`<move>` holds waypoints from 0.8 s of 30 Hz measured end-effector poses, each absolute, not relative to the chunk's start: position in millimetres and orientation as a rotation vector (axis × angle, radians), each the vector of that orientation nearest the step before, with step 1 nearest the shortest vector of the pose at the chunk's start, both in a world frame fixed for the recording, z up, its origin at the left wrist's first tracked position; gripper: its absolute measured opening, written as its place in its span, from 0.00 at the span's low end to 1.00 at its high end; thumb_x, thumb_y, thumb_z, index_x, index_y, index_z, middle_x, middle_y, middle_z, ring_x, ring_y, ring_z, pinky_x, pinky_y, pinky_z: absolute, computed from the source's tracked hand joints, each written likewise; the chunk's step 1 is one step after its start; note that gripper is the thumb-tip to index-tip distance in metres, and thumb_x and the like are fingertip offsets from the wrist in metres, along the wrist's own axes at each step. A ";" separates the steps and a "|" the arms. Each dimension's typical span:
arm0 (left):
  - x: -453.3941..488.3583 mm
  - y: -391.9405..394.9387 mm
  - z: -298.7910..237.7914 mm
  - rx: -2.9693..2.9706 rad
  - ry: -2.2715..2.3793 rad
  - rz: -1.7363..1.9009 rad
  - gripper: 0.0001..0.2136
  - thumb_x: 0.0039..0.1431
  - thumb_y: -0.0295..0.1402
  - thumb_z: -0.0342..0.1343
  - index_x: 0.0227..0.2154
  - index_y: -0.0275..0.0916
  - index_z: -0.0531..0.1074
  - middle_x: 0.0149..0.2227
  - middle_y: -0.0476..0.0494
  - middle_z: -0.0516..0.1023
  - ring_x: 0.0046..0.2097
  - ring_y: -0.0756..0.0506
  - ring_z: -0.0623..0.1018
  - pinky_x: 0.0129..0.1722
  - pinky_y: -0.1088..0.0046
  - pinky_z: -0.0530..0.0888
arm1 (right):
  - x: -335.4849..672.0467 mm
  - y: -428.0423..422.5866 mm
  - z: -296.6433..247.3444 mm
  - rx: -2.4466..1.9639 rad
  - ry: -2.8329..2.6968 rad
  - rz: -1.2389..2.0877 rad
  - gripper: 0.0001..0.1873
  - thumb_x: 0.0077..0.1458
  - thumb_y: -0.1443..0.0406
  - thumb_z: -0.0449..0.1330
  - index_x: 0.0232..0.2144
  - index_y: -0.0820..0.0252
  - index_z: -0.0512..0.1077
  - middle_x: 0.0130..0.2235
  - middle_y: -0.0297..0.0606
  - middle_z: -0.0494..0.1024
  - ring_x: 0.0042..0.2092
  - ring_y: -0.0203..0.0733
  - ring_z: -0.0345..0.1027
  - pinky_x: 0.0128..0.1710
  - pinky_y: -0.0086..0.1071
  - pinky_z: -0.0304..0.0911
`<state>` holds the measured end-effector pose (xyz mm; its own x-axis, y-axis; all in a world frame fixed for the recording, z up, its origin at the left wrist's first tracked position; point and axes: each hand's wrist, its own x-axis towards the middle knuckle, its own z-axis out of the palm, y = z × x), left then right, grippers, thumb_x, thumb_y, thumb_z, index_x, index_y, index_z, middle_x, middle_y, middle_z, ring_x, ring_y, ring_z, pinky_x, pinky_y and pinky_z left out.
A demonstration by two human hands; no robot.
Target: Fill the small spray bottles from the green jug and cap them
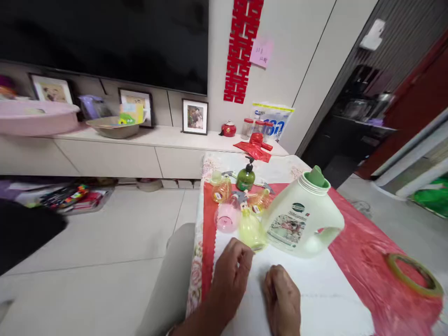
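My left hand [234, 267] is curled into a loose fist at the near edge of the white sheet [325, 291]. Beside it, my right hand [284, 296] is also closed, knuckles up, over the same sheet. No object shows in either hand. Just beyond them, a yellow spray bottle [251, 232] and a pink spray bottle [227, 218] lie with their bases toward me. A large pale green detergent jug [303, 214] stands upright to their right, with a green piece in its mouth. Orange spray bottles [221, 190] [259, 201] lie behind, near a green pump bottle [246, 176].
A roll of tape [415, 275] lies on the red plastic covering [371, 242] at the right. Red plastic [255, 148] sits at the table's far end. Beyond is a white cabinet [168, 140] with a basin [114, 127], framed photos [195, 116] and jars [247, 128].
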<state>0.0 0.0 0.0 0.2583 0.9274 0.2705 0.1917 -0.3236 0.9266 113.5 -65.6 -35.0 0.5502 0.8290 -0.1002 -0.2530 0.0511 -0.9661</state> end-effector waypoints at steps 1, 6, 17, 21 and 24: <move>-1.6 2.6 -2.7 1.717 1.067 1.147 0.12 0.70 0.38 0.44 0.33 0.41 0.69 0.34 0.46 0.71 0.36 0.46 0.73 0.36 0.68 0.71 | 118.8 -65.0 -32.2 -1.343 -0.633 0.808 0.27 0.59 0.44 0.58 0.23 0.58 0.58 0.25 0.28 0.55 0.27 0.33 0.48 0.27 0.28 0.49; -1.9 9.1 -19.1 1.771 1.160 1.189 0.14 0.67 0.35 0.47 0.53 0.41 0.67 0.55 0.37 0.70 0.57 0.41 0.72 0.56 0.57 0.71 | 143.5 -51.8 -20.0 -1.703 -0.891 0.480 0.27 0.56 0.41 0.56 0.38 0.58 0.73 0.38 0.37 0.74 0.39 0.42 0.66 0.40 0.33 0.61; 5.4 11.6 -28.2 1.640 1.119 0.983 0.23 0.68 0.39 0.42 0.63 0.38 0.59 0.67 0.34 0.61 0.69 0.40 0.60 0.69 0.51 0.58 | 126.7 -8.8 -8.9 -1.993 -0.980 0.599 0.50 0.48 0.34 0.52 0.60 0.65 0.66 0.52 0.51 0.75 0.50 0.59 0.70 0.52 0.49 0.61; 4.6 9.1 -27.6 1.586 1.077 1.012 0.23 0.68 0.40 0.43 0.63 0.39 0.60 0.66 0.35 0.61 0.68 0.39 0.62 0.68 0.52 0.61 | 126.2 -12.5 -13.4 -1.948 -0.929 0.644 0.50 0.47 0.34 0.54 0.61 0.64 0.64 0.53 0.50 0.75 0.50 0.58 0.70 0.52 0.48 0.63; 6.5 5.1 -30.4 1.506 1.057 1.034 0.23 0.67 0.42 0.43 0.62 0.39 0.59 0.66 0.34 0.60 0.66 0.39 0.65 0.64 0.54 0.67 | 128.9 -17.4 -17.5 -1.864 -0.928 0.680 0.51 0.47 0.35 0.55 0.63 0.63 0.62 0.55 0.46 0.73 0.51 0.53 0.71 0.53 0.44 0.65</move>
